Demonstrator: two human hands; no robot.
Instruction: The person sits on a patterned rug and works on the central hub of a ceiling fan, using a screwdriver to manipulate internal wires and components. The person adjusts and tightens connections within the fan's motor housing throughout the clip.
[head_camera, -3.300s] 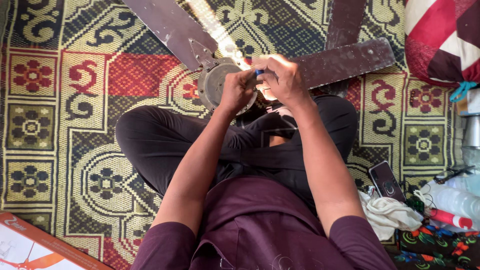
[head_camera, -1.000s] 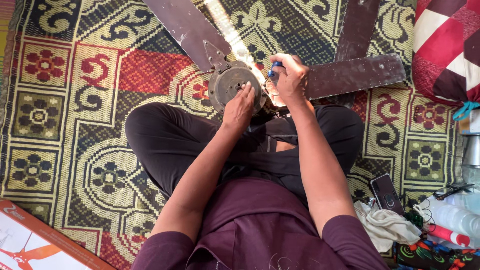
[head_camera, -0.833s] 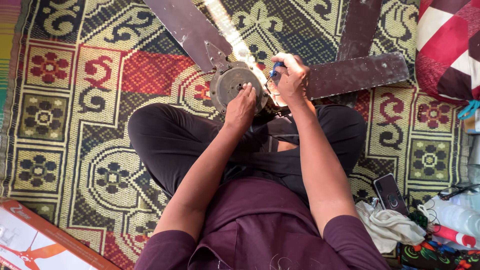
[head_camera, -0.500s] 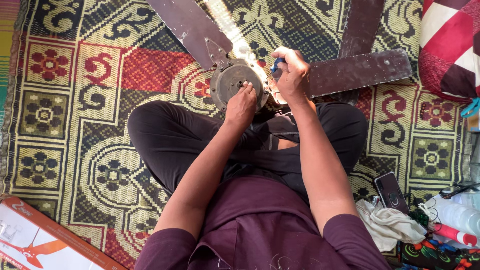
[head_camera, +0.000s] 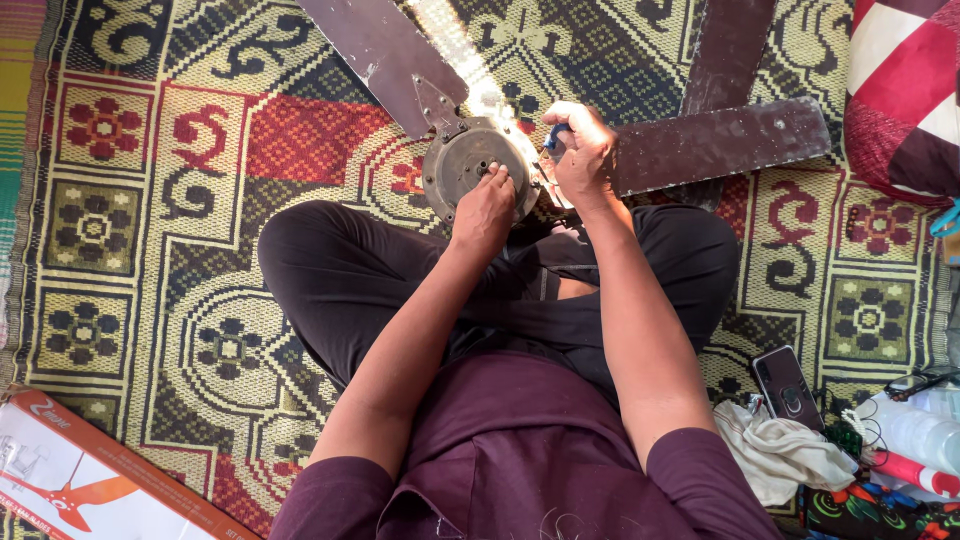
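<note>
I see even, soft daylight over the whole head view, bright enough to read every weave of the mat (head_camera: 150, 200). One hard sunlit streak cuts across the upper middle and blows out to white beside the fan hub (head_camera: 478, 170). Shadows under the legs are faint. Focus is sharp throughout, with slight stretching toward the corners and no motion blur.

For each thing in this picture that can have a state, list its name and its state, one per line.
Fan motor housing: lying flat on the mat, blades attached.
Left hand: resting on the housing's near edge.
Right hand: closed on a blue-handled tool at the housing's side.
Fan blade: dusty, stretched out flat.
Phone: face down on the mat.
Cardboard box: lying flat, whether shut unclear.
White cloth: crumpled.
</note>
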